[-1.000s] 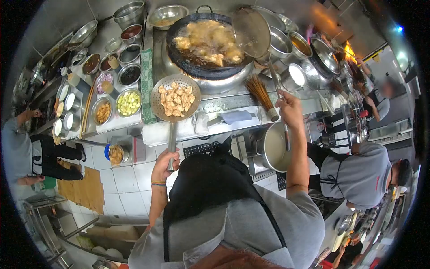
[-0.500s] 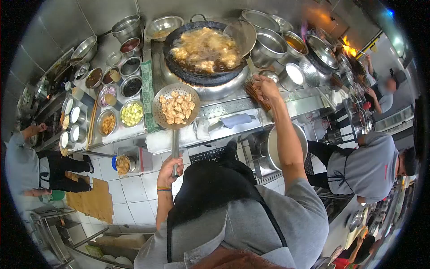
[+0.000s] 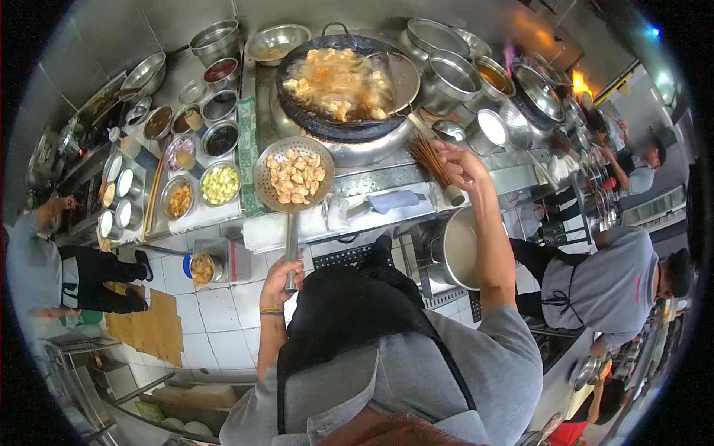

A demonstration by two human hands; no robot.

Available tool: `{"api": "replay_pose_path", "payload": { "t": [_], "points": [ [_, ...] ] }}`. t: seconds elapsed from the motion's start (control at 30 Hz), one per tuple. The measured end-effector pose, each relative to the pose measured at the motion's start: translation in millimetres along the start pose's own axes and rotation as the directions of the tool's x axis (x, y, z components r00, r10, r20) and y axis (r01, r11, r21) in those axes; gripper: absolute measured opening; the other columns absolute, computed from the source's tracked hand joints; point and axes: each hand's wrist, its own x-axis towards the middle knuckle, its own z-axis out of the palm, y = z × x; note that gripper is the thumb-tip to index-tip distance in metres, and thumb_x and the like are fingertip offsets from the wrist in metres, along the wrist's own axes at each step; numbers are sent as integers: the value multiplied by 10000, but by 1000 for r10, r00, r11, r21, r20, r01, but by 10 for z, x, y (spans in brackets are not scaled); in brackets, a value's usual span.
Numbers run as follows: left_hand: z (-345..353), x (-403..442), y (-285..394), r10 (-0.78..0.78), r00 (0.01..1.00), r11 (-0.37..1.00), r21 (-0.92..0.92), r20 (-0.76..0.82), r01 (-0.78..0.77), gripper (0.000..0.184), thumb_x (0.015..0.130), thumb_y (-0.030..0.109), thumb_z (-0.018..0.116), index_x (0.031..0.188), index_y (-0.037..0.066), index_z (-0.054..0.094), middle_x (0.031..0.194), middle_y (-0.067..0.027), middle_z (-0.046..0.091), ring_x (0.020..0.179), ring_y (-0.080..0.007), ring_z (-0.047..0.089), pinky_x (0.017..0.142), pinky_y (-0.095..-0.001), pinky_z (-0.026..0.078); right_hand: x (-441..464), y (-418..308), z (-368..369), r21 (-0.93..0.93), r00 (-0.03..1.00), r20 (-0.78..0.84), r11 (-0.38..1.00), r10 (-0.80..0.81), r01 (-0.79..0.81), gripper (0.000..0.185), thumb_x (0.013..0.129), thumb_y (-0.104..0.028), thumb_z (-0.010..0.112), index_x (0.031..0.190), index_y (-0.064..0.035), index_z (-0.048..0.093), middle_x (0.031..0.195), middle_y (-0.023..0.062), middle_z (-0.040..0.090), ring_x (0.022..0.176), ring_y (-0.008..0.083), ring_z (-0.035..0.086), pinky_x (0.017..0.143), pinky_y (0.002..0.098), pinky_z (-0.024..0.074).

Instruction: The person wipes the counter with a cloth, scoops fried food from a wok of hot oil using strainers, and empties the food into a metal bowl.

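My left hand (image 3: pixel 284 275) is wrapped round the handle of a perforated skimmer (image 3: pixel 292 212), held level in front of the stove edge. Browned, bite-sized pieces (image 3: pixel 294 177), which look like meat, lie in its bowl. My right hand (image 3: pixel 461 167) has its fingers closed at the end of the handle of a wire strainer (image 3: pixel 404 74). The strainer's round mesh reaches into the right side of a black wok (image 3: pixel 312 128). Battered pieces (image 3: pixel 338 82) bubble in oil there, partly blurred. Just below my right hand lies a bamboo wok brush (image 3: pixel 429 160).
Bowls of chopped green vegetable (image 3: pixel 219 184) and sauces stand left of the wok. Metal pots (image 3: pixel 452 78) and a ladle (image 3: pixel 448 130) are at right. A large pot (image 3: pixel 457 249) stands below my right arm. Co-workers (image 3: pixel 595 279) stand at both sides; a flame (image 3: pixel 581 83) burns far right.
My right hand has moved right and toward me. The strainer has tipped lower into the wok, and the frying pieces have shifted. My left hand and the skimmer stay almost still.
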Motion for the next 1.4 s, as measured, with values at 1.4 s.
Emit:
{"api": "replay_pose_path", "payload": {
  "t": [1.4],
  "points": [
    [290,-306,135,66,997,998,14,40,-67,272,816,36,584,1060,49,464,668,-29,483,475,-121,474,384,-286,415,-291,315,237,176,989,65,977,-131,117,414,910,32,483,1321,-13,496,762,52,589,349,33,305,265,193,203]
  ]
}}
